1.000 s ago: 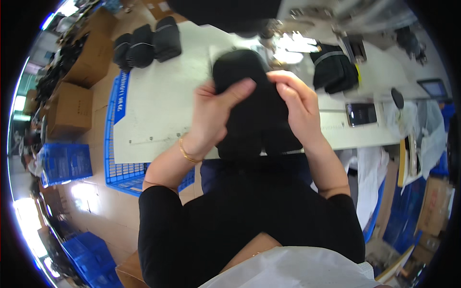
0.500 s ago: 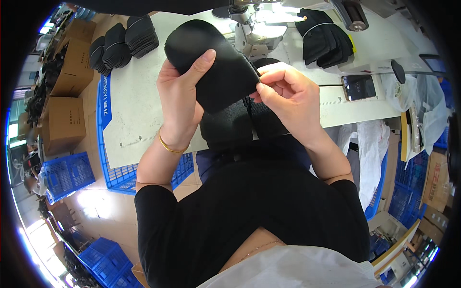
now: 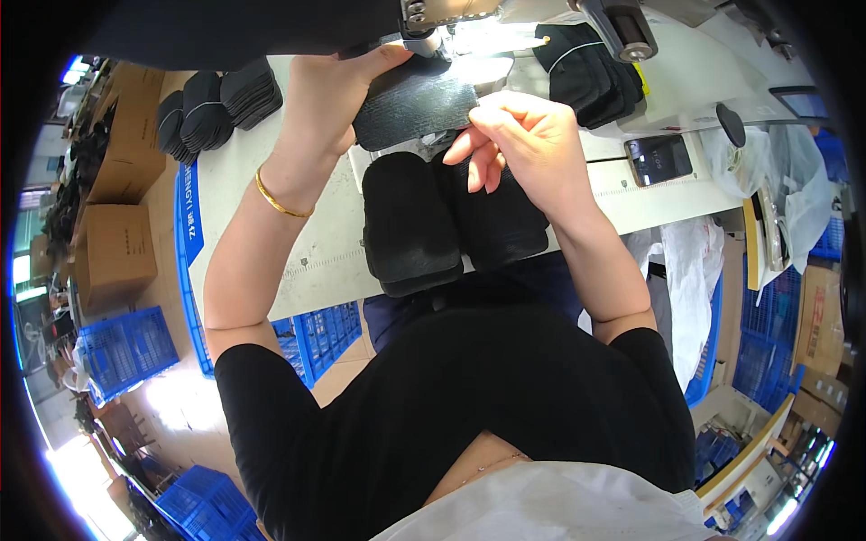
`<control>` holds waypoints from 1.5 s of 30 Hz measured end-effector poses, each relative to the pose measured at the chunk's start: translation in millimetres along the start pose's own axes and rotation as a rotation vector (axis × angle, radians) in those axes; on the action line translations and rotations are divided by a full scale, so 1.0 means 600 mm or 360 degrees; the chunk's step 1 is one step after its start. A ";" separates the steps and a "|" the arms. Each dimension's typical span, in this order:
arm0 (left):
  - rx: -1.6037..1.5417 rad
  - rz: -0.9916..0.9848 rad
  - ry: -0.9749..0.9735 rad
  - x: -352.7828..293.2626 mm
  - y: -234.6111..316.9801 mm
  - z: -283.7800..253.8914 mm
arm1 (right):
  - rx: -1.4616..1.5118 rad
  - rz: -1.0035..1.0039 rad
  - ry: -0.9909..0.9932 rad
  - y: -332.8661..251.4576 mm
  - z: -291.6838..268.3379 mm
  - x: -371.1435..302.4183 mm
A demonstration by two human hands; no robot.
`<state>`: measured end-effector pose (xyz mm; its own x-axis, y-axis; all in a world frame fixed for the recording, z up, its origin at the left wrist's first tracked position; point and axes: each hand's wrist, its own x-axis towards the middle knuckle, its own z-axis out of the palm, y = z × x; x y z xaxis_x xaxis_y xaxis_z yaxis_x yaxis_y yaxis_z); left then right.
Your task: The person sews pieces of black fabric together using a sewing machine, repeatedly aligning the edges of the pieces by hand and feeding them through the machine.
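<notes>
Fabric, one black piece, was held at the upper centre of the frame, its far end near the metal foot of a sewing machine. The left hand had its grip closed on the piece's left side; the right hand pinched its right corner. Below, at the centre, two black stacks sat side by side on the pale desk. A phone lay at the right.
</notes>
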<state>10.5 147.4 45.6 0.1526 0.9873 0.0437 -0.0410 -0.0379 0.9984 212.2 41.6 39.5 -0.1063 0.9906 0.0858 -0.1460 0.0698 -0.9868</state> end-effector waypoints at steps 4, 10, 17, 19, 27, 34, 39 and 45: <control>0.0043 0.0194 -0.0033 -0.005 0.016 0.021 | 0.0045 -0.0013 0.0012 0.002 0.002 0.000; 0.0078 0.0293 -0.0045 -0.004 0.022 0.023 | 0.0080 -0.0049 0.0015 0.006 0.010 0.005; 0.1445 0.2120 0.0063 -0.094 0.000 0.015 | 0.0048 -0.0054 0.0026 0.005 0.013 -0.004; 0.1532 0.2318 -0.0063 -0.077 -0.023 0.017 | 0.0099 -0.0087 0.0042 0.006 0.014 -0.004; 0.1607 0.2485 -0.0056 -0.046 -0.018 0.015 | 0.0132 -0.0149 0.0067 0.016 0.023 0.013; 0.1661 0.2432 -0.0010 -0.032 -0.015 0.017 | 0.0066 -0.0127 0.0029 0.015 0.024 0.012; 0.1673 0.2419 0.0032 -0.032 -0.013 0.024 | 0.0057 -0.0087 0.0027 0.016 0.021 0.008; 0.1672 0.2330 0.0054 -0.039 -0.015 0.037 | 0.0037 -0.0076 0.0014 0.021 0.017 0.007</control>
<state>29.2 121.5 36.5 0.5525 0.0685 0.8307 0.4697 -0.8489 -0.2423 199.7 45.5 29.1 -0.0903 0.9872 0.1312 -0.1737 0.1141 -0.9782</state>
